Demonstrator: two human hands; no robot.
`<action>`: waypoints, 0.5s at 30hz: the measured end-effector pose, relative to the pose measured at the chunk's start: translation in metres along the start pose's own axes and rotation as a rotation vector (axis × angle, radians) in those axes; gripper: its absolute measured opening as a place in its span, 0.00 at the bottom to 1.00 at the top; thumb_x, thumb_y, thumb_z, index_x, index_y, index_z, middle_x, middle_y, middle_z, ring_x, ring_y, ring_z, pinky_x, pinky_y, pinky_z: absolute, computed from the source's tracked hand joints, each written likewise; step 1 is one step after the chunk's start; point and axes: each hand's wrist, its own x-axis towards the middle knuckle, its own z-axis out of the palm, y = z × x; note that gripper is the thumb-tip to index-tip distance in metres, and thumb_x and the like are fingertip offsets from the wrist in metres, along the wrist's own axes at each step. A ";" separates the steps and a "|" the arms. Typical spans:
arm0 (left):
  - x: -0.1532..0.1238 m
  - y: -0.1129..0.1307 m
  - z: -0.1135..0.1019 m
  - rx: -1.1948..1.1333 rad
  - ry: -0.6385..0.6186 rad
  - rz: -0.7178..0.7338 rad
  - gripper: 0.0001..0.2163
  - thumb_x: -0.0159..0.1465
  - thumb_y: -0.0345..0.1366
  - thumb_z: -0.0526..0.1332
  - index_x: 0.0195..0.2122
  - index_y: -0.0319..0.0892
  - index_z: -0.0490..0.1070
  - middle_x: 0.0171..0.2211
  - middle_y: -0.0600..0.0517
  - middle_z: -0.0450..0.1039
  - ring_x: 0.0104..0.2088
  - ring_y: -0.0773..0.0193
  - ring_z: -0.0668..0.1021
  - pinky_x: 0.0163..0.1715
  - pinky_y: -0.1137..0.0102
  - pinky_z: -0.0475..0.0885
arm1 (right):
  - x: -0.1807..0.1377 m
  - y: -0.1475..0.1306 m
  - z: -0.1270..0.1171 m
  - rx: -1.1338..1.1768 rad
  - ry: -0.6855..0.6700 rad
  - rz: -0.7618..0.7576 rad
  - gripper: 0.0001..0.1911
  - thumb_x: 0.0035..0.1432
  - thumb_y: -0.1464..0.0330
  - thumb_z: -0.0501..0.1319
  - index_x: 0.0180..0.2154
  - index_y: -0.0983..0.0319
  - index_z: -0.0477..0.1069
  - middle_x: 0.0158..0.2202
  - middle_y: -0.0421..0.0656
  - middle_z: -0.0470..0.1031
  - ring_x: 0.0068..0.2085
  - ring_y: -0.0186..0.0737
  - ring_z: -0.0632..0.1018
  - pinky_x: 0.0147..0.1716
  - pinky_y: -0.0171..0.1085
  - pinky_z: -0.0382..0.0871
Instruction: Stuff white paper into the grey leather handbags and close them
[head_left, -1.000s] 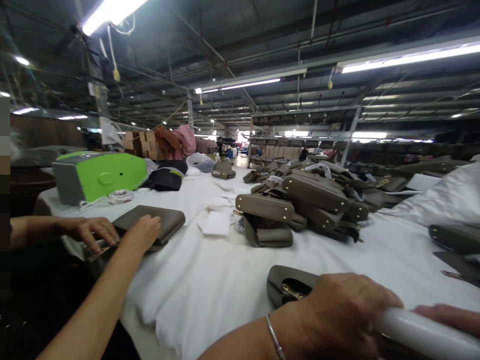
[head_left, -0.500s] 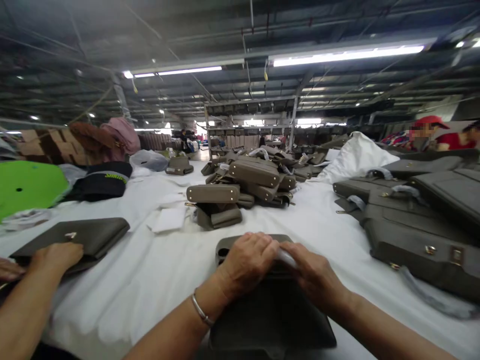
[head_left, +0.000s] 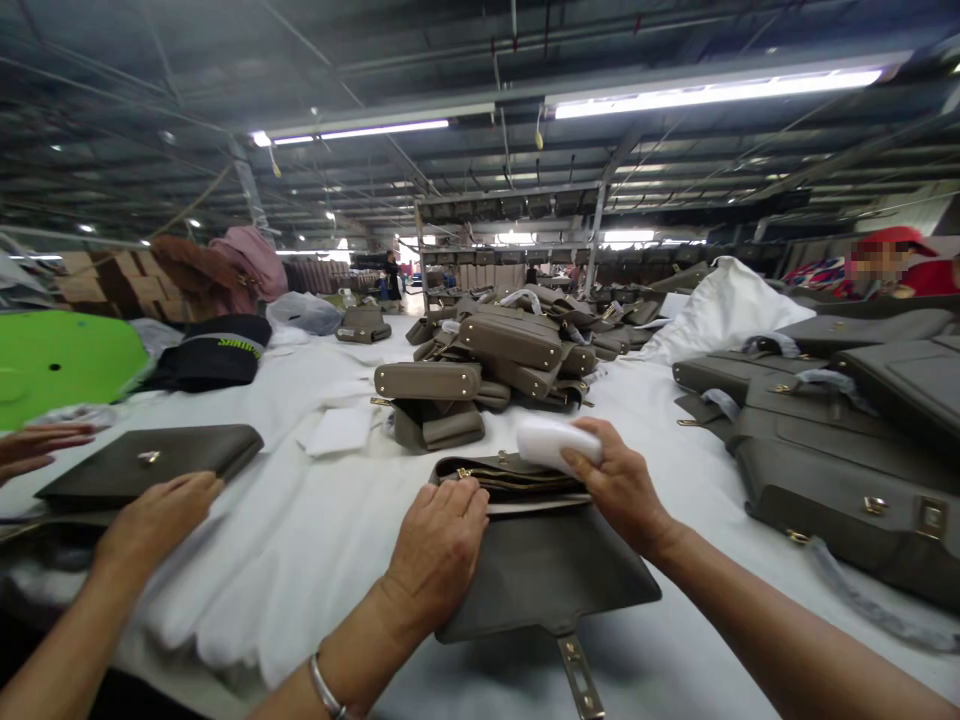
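— Pressing flat, fingers spread and gripping nothing, the left hand point(head_left: 439, 545) pins a grey bag point(head_left: 540, 570) to the white cloth point(head_left: 315, 540). And the right hand point(head_left: 619, 485)?

— It pinches a white pad point(head_left: 551, 440) just over the bag's gaping mouth.

— How far along?

— The flap point(head_left: 547, 585) already lies open toward the wearer. The pad is outside the bag. A pile of bags point(head_left: 495, 365) waits behind, and a co-worker's hand point(head_left: 154, 520) rests near another.

Your left hand point(head_left: 439, 545) carries one thin, plain silver bangle point(head_left: 324, 690) at the wrist. Both your forearms point(head_left: 750, 610) are bare to the frame edge.
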 end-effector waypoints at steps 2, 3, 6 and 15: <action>0.006 -0.003 0.001 -0.031 -0.032 -0.036 0.13 0.64 0.31 0.58 0.50 0.39 0.66 0.46 0.45 0.71 0.45 0.53 0.73 0.42 0.59 0.69 | 0.010 -0.005 -0.015 0.074 0.101 0.098 0.17 0.57 0.57 0.61 0.45 0.60 0.68 0.36 0.42 0.74 0.32 0.40 0.75 0.33 0.38 0.74; 0.008 -0.005 0.001 -0.040 -0.054 -0.046 0.13 0.64 0.30 0.58 0.51 0.39 0.65 0.46 0.45 0.70 0.45 0.53 0.72 0.43 0.59 0.70 | 0.014 -0.008 -0.023 0.107 0.147 0.120 0.19 0.56 0.56 0.61 0.44 0.60 0.68 0.35 0.42 0.73 0.32 0.40 0.75 0.31 0.37 0.73; 0.015 -0.008 -0.001 -0.063 -0.133 -0.083 0.15 0.65 0.30 0.56 0.53 0.42 0.63 0.49 0.46 0.68 0.46 0.54 0.72 0.43 0.59 0.70 | 0.016 -0.015 -0.045 0.155 0.210 0.127 0.21 0.55 0.54 0.63 0.44 0.61 0.69 0.35 0.42 0.73 0.31 0.38 0.73 0.27 0.33 0.72; 0.040 -0.005 -0.013 -0.125 -0.313 -0.276 0.11 0.63 0.35 0.59 0.46 0.44 0.69 0.41 0.48 0.67 0.41 0.54 0.71 0.42 0.57 0.69 | -0.001 -0.022 -0.047 0.038 0.121 -0.126 0.14 0.59 0.61 0.62 0.46 0.57 0.68 0.42 0.41 0.74 0.40 0.36 0.76 0.35 0.28 0.72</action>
